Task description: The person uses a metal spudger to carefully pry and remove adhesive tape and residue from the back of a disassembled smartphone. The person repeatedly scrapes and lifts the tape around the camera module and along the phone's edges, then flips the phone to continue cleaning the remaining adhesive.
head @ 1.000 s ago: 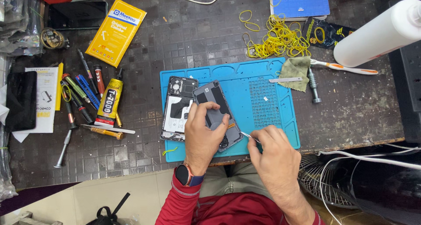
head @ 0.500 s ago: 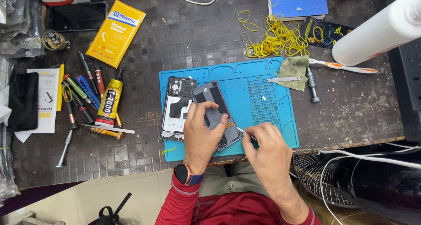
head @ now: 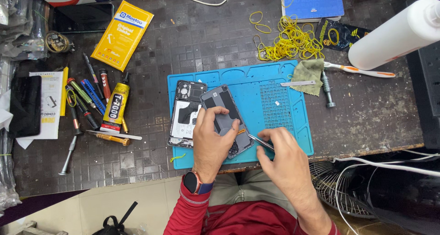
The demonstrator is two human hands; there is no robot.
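From the head view, the left hand [head: 211,143] lies flat over the lower half of a grey panel [head: 222,111], fingers spread and pressing it down on the blue mat [head: 279,79]; the thumb rests on the panel's left edge, the fingertips reach its right side. Just left of those fingers, touching the panel's edge, lies an opened phone [head: 185,113] with its insides showing. The right hand [head: 284,164] sits just right of the left, fingers pinched shut around thin tweezers [head: 260,142], whose tip meets the panel's lower right edge beside the left fingertips. Beyond the right fingers, on the mat's far corner, lie a green cloth [head: 308,74] and a flat metal blade [head: 298,83], with a heap of yellow rubber bands [head: 291,42] farther off. Well left of the left hand are a glue tube [head: 114,107] and a row of screwdrivers [head: 85,97] on the dark table [head: 206,38].
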